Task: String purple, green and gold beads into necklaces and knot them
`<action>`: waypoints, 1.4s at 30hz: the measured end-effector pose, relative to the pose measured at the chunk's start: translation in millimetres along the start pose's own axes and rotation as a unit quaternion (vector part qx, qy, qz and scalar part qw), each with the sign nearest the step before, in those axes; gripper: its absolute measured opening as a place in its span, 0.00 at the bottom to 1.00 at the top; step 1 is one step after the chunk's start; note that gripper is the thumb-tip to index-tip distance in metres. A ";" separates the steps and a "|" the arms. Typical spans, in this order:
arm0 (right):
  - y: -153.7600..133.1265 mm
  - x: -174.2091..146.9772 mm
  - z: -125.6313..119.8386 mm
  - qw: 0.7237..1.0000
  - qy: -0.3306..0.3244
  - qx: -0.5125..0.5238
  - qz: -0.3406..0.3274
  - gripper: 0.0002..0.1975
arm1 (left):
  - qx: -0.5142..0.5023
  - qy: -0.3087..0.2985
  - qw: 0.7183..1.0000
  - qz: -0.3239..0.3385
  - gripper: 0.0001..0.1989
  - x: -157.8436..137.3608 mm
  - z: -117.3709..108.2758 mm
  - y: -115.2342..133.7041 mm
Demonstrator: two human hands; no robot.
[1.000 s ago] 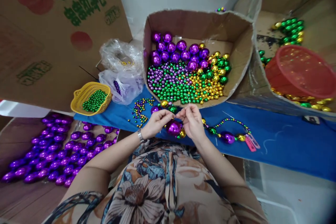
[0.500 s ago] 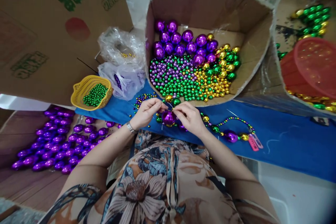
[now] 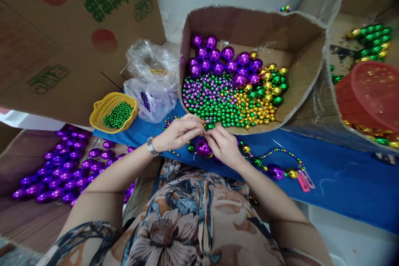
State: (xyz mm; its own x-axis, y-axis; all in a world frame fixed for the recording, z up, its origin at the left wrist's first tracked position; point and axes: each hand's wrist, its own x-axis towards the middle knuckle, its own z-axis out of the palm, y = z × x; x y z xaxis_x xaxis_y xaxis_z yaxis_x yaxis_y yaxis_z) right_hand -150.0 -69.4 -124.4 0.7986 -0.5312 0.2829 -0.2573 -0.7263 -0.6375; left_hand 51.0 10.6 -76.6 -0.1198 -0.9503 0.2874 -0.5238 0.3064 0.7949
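From where I'm standing, both hands are working close against the near rim of an open brown cardboard box (image 3: 249, 29) filled with shiny purple, green and gold beads. The left hand (image 3: 182, 133) and right hand (image 3: 226, 145) meet fingertip to fingertip, fingers pinched narrow; whatever sits between them is too small to make out. Just below them, in front of the box, lies a strand of shiny purple, green and gold round beads (image 3: 203, 148) on a table covered in blue cloth (image 3: 352, 187). A beaded stretch with a flat pink plastic tag (image 3: 303, 181) lies to the box's near right; the right hand hides whether it joins the strand. Left of the box are a yellow perforated plastic basket (image 3: 99, 113) of small green beads and crumpled clear plastic bags (image 3: 165, 102).
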 end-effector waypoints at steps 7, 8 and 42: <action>6.3 1.2 0.9 0.998 0.024 0.036 0.051 0.11 | 0.311 0.336 0.887 -0.059 0.08 -28.5 6.7 -25.7; 6.6 1.1 1.1 0.997 0.024 0.037 0.057 0.11 | 0.290 0.336 0.894 -0.061 0.06 -35.1 15.5 -22.5; 29.6 -16.0 21.5 0.824 0.133 0.492 0.247 0.17 | -0.443 0.289 0.820 -0.219 0.17 -12.8 88.2 -14.3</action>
State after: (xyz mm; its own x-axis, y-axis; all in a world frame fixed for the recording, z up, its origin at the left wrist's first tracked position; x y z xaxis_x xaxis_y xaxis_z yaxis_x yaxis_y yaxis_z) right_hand -158.7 -73.1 -163.2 0.5476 -0.8277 -0.1226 0.1544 0.2439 -0.9574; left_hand -14.4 13.4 -138.8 0.4707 -0.8729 -0.1283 0.4390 0.1056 0.8923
